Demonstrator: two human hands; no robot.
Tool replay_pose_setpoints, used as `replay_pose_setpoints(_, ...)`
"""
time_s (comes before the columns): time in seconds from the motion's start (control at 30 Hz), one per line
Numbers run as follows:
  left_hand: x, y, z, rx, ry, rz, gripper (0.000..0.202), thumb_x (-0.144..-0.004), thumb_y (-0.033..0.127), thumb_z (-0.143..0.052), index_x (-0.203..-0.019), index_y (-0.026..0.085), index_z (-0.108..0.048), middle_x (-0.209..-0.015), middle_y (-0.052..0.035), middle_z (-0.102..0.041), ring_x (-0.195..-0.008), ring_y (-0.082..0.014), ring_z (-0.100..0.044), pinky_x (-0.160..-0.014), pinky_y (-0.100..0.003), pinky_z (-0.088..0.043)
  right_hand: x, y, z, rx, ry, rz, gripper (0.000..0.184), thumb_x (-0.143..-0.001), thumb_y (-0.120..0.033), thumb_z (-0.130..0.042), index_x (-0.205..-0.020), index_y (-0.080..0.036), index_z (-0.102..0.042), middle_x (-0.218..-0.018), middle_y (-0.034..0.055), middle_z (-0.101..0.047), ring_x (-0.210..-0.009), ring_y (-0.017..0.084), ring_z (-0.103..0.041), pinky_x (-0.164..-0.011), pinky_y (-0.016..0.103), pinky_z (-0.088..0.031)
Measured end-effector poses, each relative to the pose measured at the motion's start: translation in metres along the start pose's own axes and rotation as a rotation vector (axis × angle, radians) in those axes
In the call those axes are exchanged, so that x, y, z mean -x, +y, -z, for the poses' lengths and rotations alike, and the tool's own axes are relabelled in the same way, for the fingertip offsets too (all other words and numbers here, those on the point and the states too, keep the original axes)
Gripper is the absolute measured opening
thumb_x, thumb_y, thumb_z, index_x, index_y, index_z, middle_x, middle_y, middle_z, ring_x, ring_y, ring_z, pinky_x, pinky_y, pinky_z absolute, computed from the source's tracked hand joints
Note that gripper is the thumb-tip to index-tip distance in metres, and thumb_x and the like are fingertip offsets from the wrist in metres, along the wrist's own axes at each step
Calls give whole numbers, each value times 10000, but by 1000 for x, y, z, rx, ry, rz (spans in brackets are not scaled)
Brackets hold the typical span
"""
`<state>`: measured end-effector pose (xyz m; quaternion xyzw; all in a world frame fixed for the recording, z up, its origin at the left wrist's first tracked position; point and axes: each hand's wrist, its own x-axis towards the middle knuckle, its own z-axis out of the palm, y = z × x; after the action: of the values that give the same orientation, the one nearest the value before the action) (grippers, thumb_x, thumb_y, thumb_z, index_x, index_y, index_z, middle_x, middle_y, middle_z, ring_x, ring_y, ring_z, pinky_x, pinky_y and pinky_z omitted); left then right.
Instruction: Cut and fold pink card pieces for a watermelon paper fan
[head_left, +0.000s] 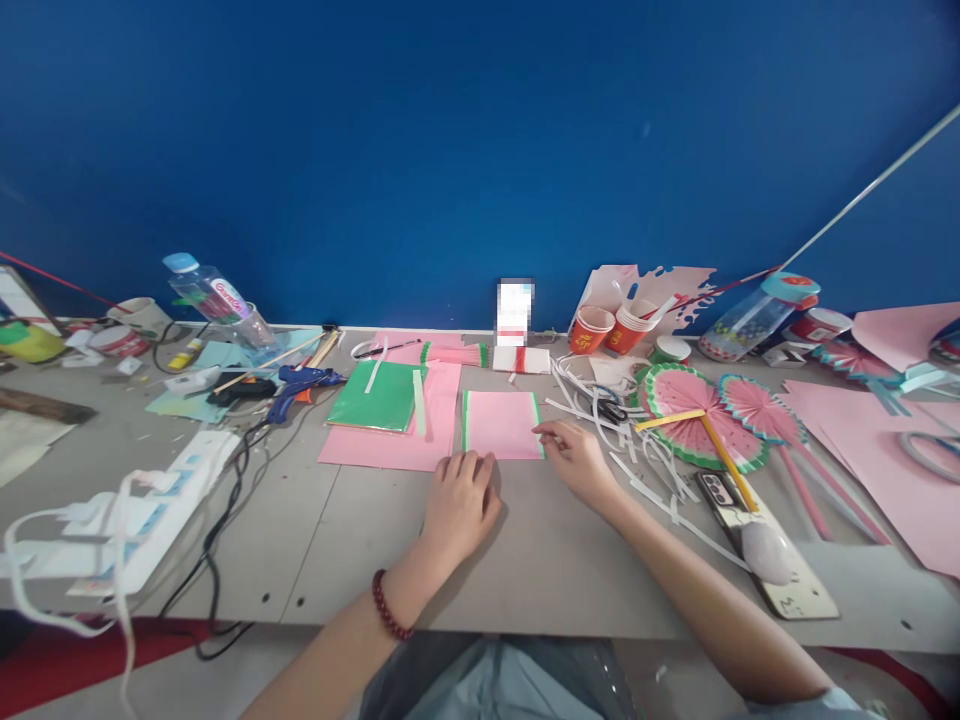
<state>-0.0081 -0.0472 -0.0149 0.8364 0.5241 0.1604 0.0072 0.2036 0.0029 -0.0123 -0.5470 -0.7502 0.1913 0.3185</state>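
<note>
A pink paper sheet [501, 425] with narrow green strips along its left and right edges lies flat on the grey table. My left hand [463, 500] rests palm down, fingers stretched out, its fingertips at the sheet's lower left edge. At the right edge, my right hand [576, 462] has its fingers curled, with index finger and thumb closed at the green strip. Left of the sheet, a green paper pack [373, 396] and a pale green strip [419, 404] lie on a larger pink sheet [390, 448]. A pleated pink paper piece with green ends [454, 354] lies behind.
Left are a blue glue gun [300, 388], a power strip [180, 510] with cables and a tilted bottle [225, 300]. On the right are white paper scraps [660, 465], scissors [609, 406], watermelon paper fans [697, 415], red paper cups [628, 328] and a phone [772, 560].
</note>
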Motion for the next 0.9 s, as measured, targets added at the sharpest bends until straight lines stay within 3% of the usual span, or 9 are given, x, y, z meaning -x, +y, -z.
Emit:
replay_pose_setpoints(0.13,-7,-12,-2,39,29,-16,273,-887,161,-427,-1117,196,-569,-986,-85,-554,-962,-232,-503,-821,-377,-410,-3,4,2,-22,-27,75,220,-810,-125,-454,-920,-175,-637,-854,44,-648,-788,150,-580,-725,274,-467)
replay_pose_setpoints(0.37,-16,-30,-3,32,129,-27,169,-878,129,-479,-874,200,-632,-832,-51,-566,-823,-199,-520,-720,-335,-432,2,-10,0,19,-265,290,200,-809,-111,-520,-876,-206,-682,-879,58,-640,-867,180,-576,-789,310,-463)
replay_pose_setpoints(0.6,-19,-37,0,25,244,36,169,-866,89,-466,-897,185,-601,-898,-66,-590,-891,-215,-536,-754,-342,-444,12,-26,-8,115,-304,386,255,-823,-218,-569,-1059,-228,-665,-1022,90,-607,-983,219,-542,-886,393,-440)
replay_pose_setpoints(0.73,-18,-40,-3,80,221,66,158,-887,120,-446,-869,188,-588,-878,-54,-605,-840,-199,-562,-736,-332,-458,16,-34,-8,76,-332,414,346,-844,-237,-540,-1187,-206,-584,-1076,100,-617,-1024,222,-535,-889,371,-453)
replay_pose_setpoints(0.9,-18,-38,-7,137,154,-14,112,-875,155,-484,-888,193,-589,-983,-53,-641,-935,-207,-582,-818,-361,-468,20,-40,-5,-55,-398,429,253,-861,-215,-512,-1084,-209,-632,-976,69,-680,-922,185,-605,-824,309,-477)
